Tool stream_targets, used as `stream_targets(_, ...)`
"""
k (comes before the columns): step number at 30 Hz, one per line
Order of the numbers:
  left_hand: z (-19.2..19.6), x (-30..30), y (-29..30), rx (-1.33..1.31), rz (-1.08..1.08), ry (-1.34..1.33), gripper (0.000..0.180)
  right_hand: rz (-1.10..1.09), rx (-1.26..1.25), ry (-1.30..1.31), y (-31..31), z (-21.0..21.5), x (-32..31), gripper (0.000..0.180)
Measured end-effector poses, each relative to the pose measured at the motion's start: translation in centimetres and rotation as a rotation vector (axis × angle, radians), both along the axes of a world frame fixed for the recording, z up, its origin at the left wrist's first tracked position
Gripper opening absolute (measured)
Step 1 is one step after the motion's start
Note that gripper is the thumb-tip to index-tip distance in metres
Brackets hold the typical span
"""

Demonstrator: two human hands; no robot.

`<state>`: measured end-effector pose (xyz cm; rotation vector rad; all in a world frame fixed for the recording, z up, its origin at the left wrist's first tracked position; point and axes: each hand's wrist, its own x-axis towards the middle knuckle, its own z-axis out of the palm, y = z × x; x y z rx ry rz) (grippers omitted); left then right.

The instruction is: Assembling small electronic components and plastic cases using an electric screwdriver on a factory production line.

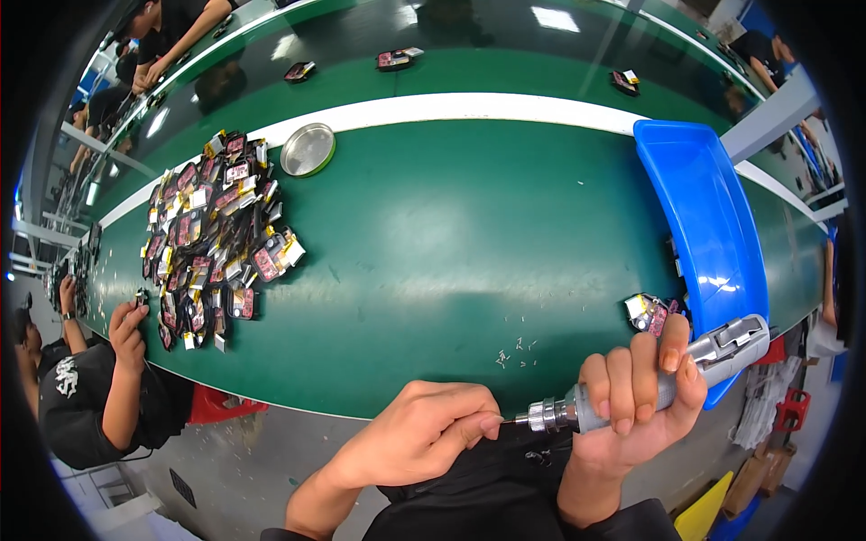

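Silver-grey cylindrical power screwdriver (717, 354), lower right: gripped by curled right hand (636, 419); slim metal bit (516, 421), lower centre: tip pinched by closed left hand (417, 435).

Right hand (642, 435) around 1 silver screwdriver (724, 352)

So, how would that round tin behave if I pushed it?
The tin is probably stiff, given its metallic sheen, and perhaps light, being shallow. Low and wide on the glossy table, it would likely slide rather than tip.
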<state>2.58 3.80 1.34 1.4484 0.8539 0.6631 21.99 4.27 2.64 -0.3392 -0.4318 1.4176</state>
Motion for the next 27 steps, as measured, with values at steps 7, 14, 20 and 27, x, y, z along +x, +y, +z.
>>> stream_targets(7,-0.4,1.8,-1.5,-0.041,0.208,-0.048,0.015,-0.108,-0.029,0.040,0.3,-0.1,0.5,0.016)
stream_targets(14,-1.2,3.5,-2.3,-0.034,0.349,-0.084,0.018,-0.144,-0.057,0.054,0.4,-0.5,0.9,0.016)
stream_targets(20,-0.6,3.3,-1.1,-0.073,0.325,-0.095,0.024,-0.152,-0.080,0.057,1.0,-0.3,1.0,0.016)
stream_targets(27,2.0,-2.1,4.7,0.286,0.564,0.274,0.035,-0.202,-0.080,0.047,1.1,-1.2,1.2,0.015)
